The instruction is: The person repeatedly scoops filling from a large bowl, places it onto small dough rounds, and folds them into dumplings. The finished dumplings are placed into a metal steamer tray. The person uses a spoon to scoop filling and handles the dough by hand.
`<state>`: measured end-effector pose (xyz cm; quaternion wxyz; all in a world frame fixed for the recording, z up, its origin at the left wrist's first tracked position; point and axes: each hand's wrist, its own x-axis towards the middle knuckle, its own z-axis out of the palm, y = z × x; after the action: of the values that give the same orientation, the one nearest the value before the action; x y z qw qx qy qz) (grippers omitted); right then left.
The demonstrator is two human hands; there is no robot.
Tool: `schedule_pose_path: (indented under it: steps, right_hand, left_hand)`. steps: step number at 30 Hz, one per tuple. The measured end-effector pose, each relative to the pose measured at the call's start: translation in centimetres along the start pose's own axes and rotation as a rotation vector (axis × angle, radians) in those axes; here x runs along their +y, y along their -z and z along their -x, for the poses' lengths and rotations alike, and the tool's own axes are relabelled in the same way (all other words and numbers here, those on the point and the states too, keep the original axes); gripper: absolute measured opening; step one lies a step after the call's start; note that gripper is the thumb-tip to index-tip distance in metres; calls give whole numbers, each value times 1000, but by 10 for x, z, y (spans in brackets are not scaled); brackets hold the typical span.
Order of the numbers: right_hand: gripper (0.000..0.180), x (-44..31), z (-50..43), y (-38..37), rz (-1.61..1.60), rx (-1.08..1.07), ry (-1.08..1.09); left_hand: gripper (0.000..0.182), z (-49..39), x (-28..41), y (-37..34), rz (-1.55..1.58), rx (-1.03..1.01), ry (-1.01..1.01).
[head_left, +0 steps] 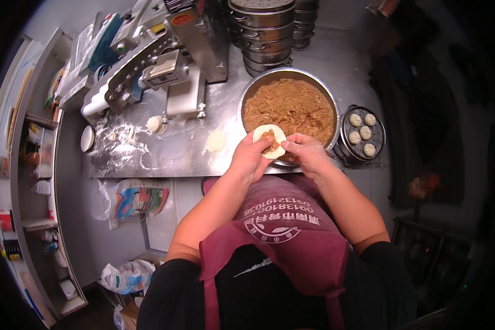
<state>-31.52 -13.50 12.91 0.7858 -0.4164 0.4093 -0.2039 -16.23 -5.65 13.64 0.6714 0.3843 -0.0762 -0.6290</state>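
Note:
A round dough wrapper [279,151] with minced filling [269,136] on it rests in my left hand [249,159], whose thumb presses on the filling. My right hand [307,153] pinches the wrapper's right edge. Just beyond both hands is a large metal bowl [244,93] of minced filling [291,105]. To its right, several pleated buns [365,133] sit in a round steamer tray [376,119]. On the floured steel table to the left lie one flat dough wrapper [215,141] and a small stack of wrappers [154,123].
Tall stacked metal steamers [268,37] stand behind the bowl. A dough machine with a conveyor [128,78] fills the back left. A small white dish [87,138] lies at the table's left end, beside a shelf unit [72,264]. The table's front edge [181,175] runs close before me.

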Motion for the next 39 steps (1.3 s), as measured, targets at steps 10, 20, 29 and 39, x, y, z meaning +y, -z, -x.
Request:
schedule_pose_path:
  steps: [10, 20, 29, 39]
  right_hand:
    - [13, 7, 8, -3, -298, 18, 166]
    - [13, 13, 8, 5, -83, -22, 223]
    - [13, -2, 13, 10, 271, -24, 334]
    - [13, -16, 11, 10, 288, -7, 229]
  left_hand:
    - [30, 9, -1, -15, -231, -30, 1]
    - [31, 8, -4, -9, -348, -62, 65]
    - [24, 0, 5, -7, -616, -204, 167]
    - [39, 0, 28, -23, -580, -201, 192]
